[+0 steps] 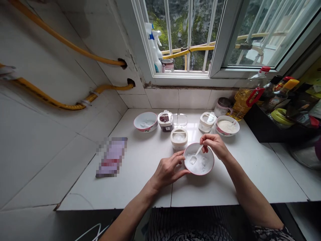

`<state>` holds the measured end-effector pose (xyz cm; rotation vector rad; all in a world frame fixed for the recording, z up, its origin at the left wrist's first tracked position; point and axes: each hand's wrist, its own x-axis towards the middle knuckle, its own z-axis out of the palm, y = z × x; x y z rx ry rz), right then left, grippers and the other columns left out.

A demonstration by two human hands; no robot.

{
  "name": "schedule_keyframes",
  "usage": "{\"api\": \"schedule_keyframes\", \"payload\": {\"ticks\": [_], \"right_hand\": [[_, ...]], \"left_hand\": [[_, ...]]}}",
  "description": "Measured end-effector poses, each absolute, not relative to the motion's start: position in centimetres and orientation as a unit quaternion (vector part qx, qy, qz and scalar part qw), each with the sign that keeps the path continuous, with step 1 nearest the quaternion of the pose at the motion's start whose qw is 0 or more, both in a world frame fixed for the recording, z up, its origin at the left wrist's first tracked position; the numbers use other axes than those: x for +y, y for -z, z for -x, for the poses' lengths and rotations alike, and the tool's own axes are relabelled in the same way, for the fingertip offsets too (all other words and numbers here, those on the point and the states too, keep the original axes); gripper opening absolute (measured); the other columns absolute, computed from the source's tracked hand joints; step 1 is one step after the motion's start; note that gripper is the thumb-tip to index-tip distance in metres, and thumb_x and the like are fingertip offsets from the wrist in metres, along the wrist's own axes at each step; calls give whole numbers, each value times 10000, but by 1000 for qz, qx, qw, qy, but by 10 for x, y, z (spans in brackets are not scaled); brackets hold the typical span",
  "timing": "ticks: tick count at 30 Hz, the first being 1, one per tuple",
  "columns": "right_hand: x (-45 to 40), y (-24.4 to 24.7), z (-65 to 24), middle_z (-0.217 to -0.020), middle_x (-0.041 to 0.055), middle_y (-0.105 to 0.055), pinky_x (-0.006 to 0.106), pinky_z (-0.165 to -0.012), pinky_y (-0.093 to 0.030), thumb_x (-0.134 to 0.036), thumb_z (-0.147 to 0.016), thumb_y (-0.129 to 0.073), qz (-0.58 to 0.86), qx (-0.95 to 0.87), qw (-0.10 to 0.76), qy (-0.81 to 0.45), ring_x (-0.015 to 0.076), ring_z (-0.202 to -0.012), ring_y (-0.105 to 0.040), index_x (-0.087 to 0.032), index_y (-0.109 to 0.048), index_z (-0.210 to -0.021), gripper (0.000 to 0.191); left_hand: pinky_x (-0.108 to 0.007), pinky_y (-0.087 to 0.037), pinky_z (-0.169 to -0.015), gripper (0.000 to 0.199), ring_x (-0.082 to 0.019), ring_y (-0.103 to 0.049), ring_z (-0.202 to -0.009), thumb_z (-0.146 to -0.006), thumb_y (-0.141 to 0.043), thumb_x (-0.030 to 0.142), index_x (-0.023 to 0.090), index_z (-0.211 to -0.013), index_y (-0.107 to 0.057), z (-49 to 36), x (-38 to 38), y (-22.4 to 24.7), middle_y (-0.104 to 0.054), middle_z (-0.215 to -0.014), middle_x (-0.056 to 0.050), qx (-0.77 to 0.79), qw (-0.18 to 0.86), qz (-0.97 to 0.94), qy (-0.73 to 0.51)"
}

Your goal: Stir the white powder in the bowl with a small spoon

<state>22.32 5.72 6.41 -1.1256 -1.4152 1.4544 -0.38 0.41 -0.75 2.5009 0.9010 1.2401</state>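
Observation:
My left hand (167, 170) grips the near-left rim of a pink-rimmed white bowl (211, 158), thumb low on its side and fingers along the edge. Loose white grains (201, 165) lie in the bowl. Between the fingertips of my right hand (215, 146) is the handle of a small white plastic spoon (193, 160), its scoop down inside the bowl over the grains. Just behind the bowl stands a white-lidded seasoning jar (179, 143) with its clear lid flipped up and white contents showing.
Behind are a floral bowl (139, 126), a jar with dark red contents (166, 127), another white-topped jar (206, 126) and a bowl of pale grains (227, 133). An oil bottle (242, 97) and a black bottle box (256, 127) stand right. A pixelated purple item (112, 157) lies left.

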Motion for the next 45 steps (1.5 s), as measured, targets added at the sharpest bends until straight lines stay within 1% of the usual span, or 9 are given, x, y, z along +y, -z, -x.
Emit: {"api": "schedule_keyframes", "payload": {"ticks": [5, 10, 13, 21, 28, 31, 35, 41, 45], "right_hand": [[58, -62, -226, -439, -24, -552, 238, -461, -358, -239, -628, -526, 455, -594, 377, -546, 116, -424, -478, -184, -611, -609, 103], [51, -66, -226, -461, -32, -547, 225, -507, -372, -172, -665, -478, 433, -719, 303, -450, 108, -473, -477, -189, -614, -613, 146], [49, -67, -225, -462, -32, -544, 224, -515, -383, -167, -671, -466, 416, -729, 291, -459, 108, -476, -482, -188, -611, -619, 156], [57, -63, -231, -450, -34, -533, 221, -468, -343, -223, -642, -520, 433, -631, 355, -537, 104, -436, -479, -176, -623, -623, 115], [63, -60, -227, -398, -40, -518, 223, -440, -323, -229, -590, -533, 441, -566, 395, -575, 102, -388, -458, -177, -619, -574, 102], [63, -59, -224, -381, -35, -526, 218, -429, -310, -236, -579, -543, 446, -545, 408, -581, 101, -376, -453, -175, -618, -561, 99], [63, -60, -224, -400, -24, -558, 218, -448, -338, -230, -588, -559, 453, -537, 411, -581, 97, -390, -457, -169, -629, -578, 93], [65, -59, -224, -451, -9, -597, 239, -479, -381, -262, -620, -601, 449, -504, 474, -566, 113, -443, -498, -171, -634, -630, 97], [65, -55, -216, -563, 6, -652, 268, -542, -438, -313, -701, -642, 431, -513, 522, -528, 127, -511, -548, -175, -633, -728, 141]], "left_hand": [[-279, -620, -621, 340, -189, -754, -789, -937, -631, 475, 167, -1068, -574, 4, 4, 8, -706, -1191, -190, 312, 108, -848, -416], [-280, -622, -624, 339, -195, -750, -824, -941, -626, 467, 165, -1081, -566, 4, 4, 8, -696, -1206, -198, 308, 112, -847, -418], [-271, -618, -612, 338, -185, -747, -796, -938, -630, 468, 164, -1070, -565, 4, 4, 8, -699, -1199, -197, 309, 113, -845, -421], [-274, -620, -624, 330, -193, -756, -804, -933, -641, 462, 167, -1065, -572, 4, 4, 9, -706, -1192, -191, 310, 116, -847, -416], [-280, -623, -624, 327, -226, -762, -891, -947, -614, 471, 178, -1084, -572, 6, 4, 10, -695, -1224, -193, 315, 104, -852, -404], [-271, -616, -610, 314, -202, -760, -809, -950, -612, 461, 178, -1082, -574, 7, 4, 9, -697, -1221, -192, 313, 103, -853, -404], [-265, -605, -580, 303, -165, -731, -694, -955, -605, 455, 173, -1059, -567, 6, 4, 7, -699, -1212, -194, 306, 108, -852, -411], [-266, -608, -589, 300, -161, -729, -695, -953, -614, 451, 173, -1057, -566, 5, 4, 8, -706, -1189, -188, 306, 115, -850, -414], [-272, -616, -607, 311, -173, -742, -729, -945, -622, 457, 167, -1049, -574, 5, 5, 10, -708, -1184, -192, 305, 115, -847, -420]]}}
